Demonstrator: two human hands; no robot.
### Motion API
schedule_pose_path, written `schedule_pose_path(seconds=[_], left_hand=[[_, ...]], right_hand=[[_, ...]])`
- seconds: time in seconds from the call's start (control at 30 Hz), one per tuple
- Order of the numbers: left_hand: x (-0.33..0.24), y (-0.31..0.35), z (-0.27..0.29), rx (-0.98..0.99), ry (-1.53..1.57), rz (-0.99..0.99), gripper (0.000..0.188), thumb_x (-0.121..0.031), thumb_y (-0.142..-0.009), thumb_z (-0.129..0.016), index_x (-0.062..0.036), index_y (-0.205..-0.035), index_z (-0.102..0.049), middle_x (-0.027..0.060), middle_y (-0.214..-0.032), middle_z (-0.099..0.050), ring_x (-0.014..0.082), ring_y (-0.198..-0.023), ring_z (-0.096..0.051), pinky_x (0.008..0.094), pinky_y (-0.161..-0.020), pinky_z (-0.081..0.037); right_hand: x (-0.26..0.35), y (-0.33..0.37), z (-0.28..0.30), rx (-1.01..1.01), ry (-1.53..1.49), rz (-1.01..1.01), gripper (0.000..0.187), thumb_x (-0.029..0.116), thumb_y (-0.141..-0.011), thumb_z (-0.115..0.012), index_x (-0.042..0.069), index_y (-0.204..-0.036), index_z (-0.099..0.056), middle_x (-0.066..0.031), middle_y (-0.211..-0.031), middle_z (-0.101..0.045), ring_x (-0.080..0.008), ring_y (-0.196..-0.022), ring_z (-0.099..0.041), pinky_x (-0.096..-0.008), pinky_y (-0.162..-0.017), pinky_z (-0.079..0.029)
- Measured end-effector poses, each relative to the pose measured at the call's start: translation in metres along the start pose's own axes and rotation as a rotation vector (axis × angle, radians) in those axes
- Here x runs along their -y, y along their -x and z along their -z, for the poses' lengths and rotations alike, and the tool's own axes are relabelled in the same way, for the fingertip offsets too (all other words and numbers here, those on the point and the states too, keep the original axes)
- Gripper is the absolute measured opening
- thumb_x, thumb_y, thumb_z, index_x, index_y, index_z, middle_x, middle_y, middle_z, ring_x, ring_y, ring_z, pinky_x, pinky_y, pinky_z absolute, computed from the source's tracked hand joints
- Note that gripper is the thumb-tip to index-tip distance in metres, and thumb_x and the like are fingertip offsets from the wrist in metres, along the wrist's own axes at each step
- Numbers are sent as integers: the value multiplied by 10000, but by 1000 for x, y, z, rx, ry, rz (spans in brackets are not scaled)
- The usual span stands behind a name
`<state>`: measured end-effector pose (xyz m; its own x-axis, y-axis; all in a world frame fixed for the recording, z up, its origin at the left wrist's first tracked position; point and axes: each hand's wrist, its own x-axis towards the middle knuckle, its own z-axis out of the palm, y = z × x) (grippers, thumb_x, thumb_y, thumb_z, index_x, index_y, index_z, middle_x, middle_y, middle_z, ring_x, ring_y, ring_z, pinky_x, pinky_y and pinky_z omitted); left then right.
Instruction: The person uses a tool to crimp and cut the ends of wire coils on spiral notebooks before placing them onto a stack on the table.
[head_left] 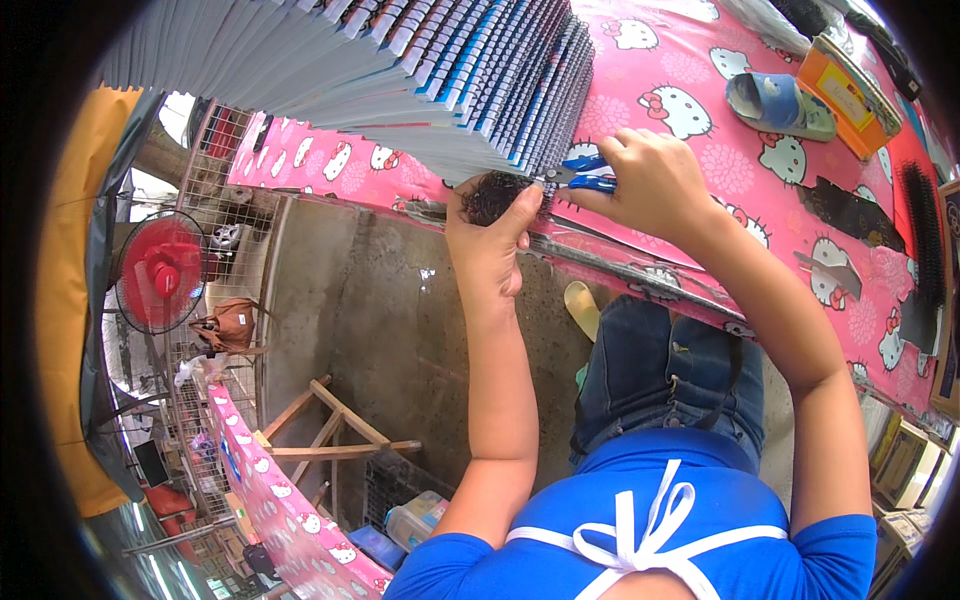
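A tall stack of spiral-bound books [440, 85] with dark coil bindings and blue-edged covers leans at the top of the view. At its near lower corner, my right hand [655, 180] grips blue-handled pliers [592, 184], whose jaws meet the end of the coils. My left hand [480, 235] is beside that corner, curled around a dark tangle [490, 198] that looks like thin black coil or wire. Its thumb points up close to the pliers' jaws. The undersides of the left fingers are hidden.
The table [690, 180] has a pink cartoon-cat cover. A blue tape roll [775, 105], an orange box [850, 95] and a black brush-like strip [918, 235] lie to the right. A red fan [162, 268] and wooden frame [335, 430] stand left, below table height.
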<state>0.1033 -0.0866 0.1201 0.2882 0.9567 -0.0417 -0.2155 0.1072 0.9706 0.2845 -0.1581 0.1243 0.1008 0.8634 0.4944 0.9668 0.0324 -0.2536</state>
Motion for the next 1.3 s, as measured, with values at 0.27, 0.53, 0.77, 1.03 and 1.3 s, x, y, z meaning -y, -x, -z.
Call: schedule_pose_path(seconds=[0.27, 0.53, 0.77, 1.03, 1.3], left_hand=[[-1, 4, 2, -42, 38, 68, 436, -7, -682, -797, 33, -1029, -536, 93, -829, -639, 101, -618, -584, 198, -420, -401], [7, 0, 0, -22, -47, 5, 447, -35, -687, -804, 35, -1037, -534, 92, -825, -638, 102, -616, -582, 188, -410, -397], [9, 1, 8, -68, -19, 96, 481, -22, -674, -807, 33, -1057, -522, 92, -828, -638, 105, -607, -583, 188, -415, -404], [18, 1, 2, -26, -42, 39, 576, -11, -644, -824, 52, -1096, -473, 102, -835, -638, 101, -615, -581, 190, -440, -421], [18, 1, 0, -63, 24, 56, 491, -9, -676, -802, 29, -1060, -499, 93, -807, -631, 112, -592, -584, 189, -404, -395]], right_hand=[[-7, 7, 14, 94, 9, -64, 565, 570, -737, -661, 9, -806, -652, -143, -782, -652, -278, -732, -648, -379, -677, -518], [1, -3, 4, 295, -40, -126, 562, 570, -732, -664, 11, -791, -656, -140, -764, -661, -271, -694, -664, -391, -605, -521], [-11, 12, 2, 65, 79, -30, 554, 566, -730, -665, 16, -803, -658, -138, -770, -664, -266, -695, -667, -379, -619, -519], [-10, 6, -14, -19, 60, 67, 552, 553, -746, -651, 5, -815, -650, -146, -785, -657, -274, -717, -663, -370, -656, -511], [-4, 2, -6, 193, -43, -69, 576, 569, -740, -644, -6, -700, -647, -153, -593, -620, -309, -568, -647, -404, -571, -523]])
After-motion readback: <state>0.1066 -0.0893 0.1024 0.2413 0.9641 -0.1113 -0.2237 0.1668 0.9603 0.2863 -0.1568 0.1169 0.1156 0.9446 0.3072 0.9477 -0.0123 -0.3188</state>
